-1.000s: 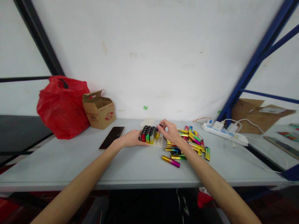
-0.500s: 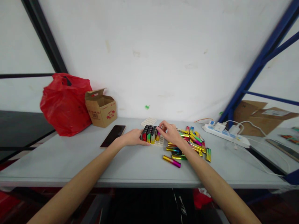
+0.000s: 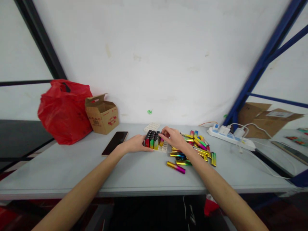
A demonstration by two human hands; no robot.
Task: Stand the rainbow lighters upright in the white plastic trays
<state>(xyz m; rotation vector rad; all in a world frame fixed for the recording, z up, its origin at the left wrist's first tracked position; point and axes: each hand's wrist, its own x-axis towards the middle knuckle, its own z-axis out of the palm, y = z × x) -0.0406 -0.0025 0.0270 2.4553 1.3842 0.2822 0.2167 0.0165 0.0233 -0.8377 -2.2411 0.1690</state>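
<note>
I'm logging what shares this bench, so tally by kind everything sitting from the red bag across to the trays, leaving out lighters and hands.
Red plastic bag: 1
Open cardboard box: 1
Smartphone: 1
Pocketed trays: 2, one holding upright lighters
Total: 5

Black-topped lighters (image 3: 151,140) stand upright in a pale tray (image 3: 165,149) beside the left fingers (image 3: 147,149); a gold-and-purple lighter (image 3: 161,142) touches the right fingers (image 3: 168,131), loose shiny lighters (image 3: 200,143) heaped to their right.
</note>
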